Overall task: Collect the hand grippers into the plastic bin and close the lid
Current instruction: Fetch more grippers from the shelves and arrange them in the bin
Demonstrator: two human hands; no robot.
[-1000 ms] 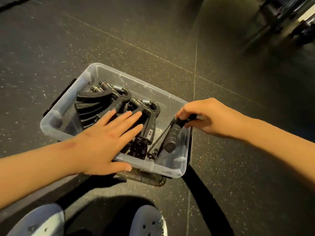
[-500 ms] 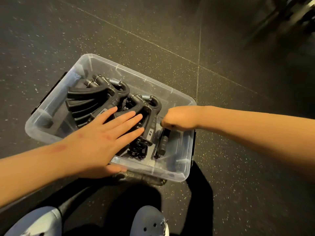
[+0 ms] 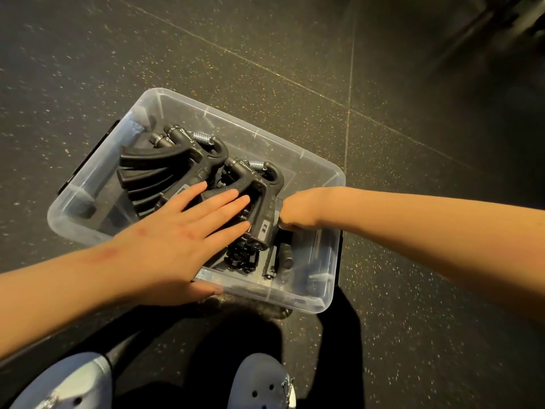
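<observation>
A person's left hand (image 3: 182,231) lies flat, fingers straight, on black hand grippers (image 3: 165,169) stacked in the clear plastic bin (image 3: 298,299) on the speckled floor (image 3: 413,335), apparently pinning them to make room. The right hand (image 3: 298,211) dips into the bin's right end, fingers tucked under; any grip is hidden. The bin stands unlidded.
</observation>
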